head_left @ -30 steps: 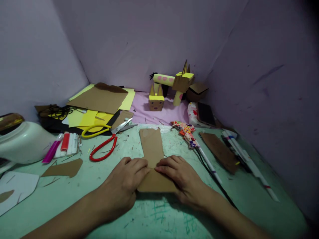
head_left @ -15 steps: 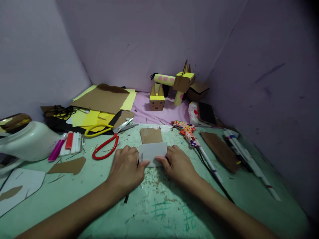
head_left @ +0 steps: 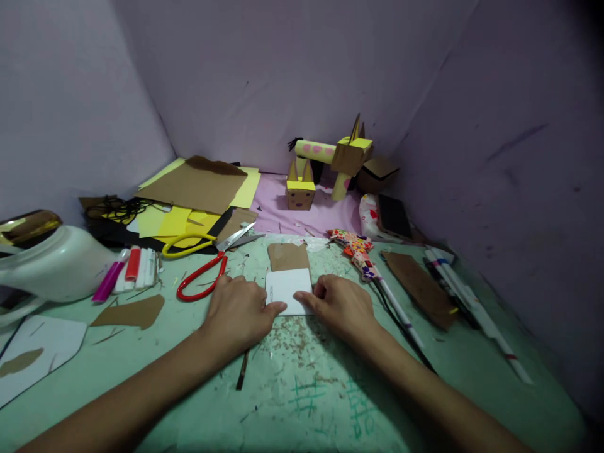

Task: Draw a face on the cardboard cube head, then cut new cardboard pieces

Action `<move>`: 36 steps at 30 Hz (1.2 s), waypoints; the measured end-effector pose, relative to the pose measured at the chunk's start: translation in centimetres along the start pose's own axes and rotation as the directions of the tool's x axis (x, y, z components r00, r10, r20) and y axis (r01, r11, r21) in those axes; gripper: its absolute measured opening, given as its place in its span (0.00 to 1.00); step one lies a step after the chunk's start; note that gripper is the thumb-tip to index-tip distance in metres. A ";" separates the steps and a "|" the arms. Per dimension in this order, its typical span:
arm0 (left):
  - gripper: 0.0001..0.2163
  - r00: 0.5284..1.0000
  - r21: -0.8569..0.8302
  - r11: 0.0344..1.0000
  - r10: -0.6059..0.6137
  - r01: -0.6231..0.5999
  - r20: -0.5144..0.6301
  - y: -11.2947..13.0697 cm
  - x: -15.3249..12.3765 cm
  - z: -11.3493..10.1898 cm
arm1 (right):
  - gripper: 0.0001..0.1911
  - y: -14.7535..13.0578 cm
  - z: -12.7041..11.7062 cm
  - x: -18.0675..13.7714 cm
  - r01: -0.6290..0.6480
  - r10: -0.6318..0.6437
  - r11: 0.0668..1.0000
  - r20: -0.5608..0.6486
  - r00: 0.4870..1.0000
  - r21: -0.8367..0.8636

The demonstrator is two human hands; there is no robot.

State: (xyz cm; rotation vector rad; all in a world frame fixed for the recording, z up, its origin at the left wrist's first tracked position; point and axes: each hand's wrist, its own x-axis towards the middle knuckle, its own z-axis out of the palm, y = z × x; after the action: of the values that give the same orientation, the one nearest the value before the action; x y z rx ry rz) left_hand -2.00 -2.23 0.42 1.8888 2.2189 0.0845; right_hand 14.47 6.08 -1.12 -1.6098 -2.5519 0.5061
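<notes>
Two bare hands work at a green tabletop point(head_left: 189, 358) in the head view, the only one, with a folded cardboard piece point(head_left: 288, 282) between them. Its white flap point(head_left: 285, 289) lies over a brown part that shows beyond it. The left hand point(head_left: 240, 311) holds the piece by its left side, thumb on the near corner; the right hand point(head_left: 342, 305) holds the right side, thumb resting on the flap. Whether fingertips reach underneath is hidden. The likeliest trouble is spring-back: stiff card could pop open if both thumbs lift before the crease is firm. Uneven thumb pressure might set the fold crooked or tear it. Loose brown shreds point(head_left: 295, 343), scattered on the near side of the cardboard piece, could get under it and stop it lying flat. Scissors point(head_left: 220, 256) lie open to its left and slightly beyond, the red handle very near the left knuckles, so a sideways slip might knock them. To its right and beyond sits a patterned glue gun point(head_left: 361, 255); its black cord point(head_left: 391, 314) runs toward the right forearm, which could snag it and drag the gun over. Whether the gun is hot cannot be seen; if so, a brush against its tip could burn.
</notes>
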 end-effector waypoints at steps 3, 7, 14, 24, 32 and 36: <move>0.22 0.999 -0.087 0.996 -0.018 0.015 -0.027 0.1 0.0 -0.1 | 0.18 -0.1 -0.1 0.1 0.006 -0.006 1.000 0.003 1.000 0.003; 0.21 0.994 -0.285 0.958 -0.064 0.037 -0.084 0.1 -0.1 -0.1 | 0.17 -0.1 0.1 -0.2 0.024 -0.023 0.999 -0.036 0.999 0.021; 0.15 0.981 -0.644 0.763 -0.162 0.057 -0.106 -1.9 1.6 -1.6 | 0.10 1.5 0.8 -0.1 0.090 -0.070 0.815 -0.058 0.996 0.572; 0.15 0.970 -0.906 0.422 -0.229 0.018 -0.088 -4.3 2.9 -2.3 | 0.06 2.7 -1.9 -2.8 0.505 -0.626 0.618 -0.011 0.780 0.602; 0.25 0.998 -0.601 0.798 -0.055 0.048 0.007 -3.3 0.6 -2.9 | 0.35 3.7 -5.3 5.4 0.215 0.005 0.755 -0.334 0.943 0.619; 0.26 0.994 -0.680 0.730 0.002 0.072 0.107 -2.8 0.0 -1.7 | 0.37 3.3 -3.4 9.4 0.013 0.038 0.726 -0.059 0.998 0.688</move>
State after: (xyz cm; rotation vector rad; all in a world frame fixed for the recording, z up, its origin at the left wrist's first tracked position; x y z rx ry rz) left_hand -5.11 -2.52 1.52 1.3883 1.7835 0.6892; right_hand 14.00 16.53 0.03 -1.3116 -1.9156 1.2026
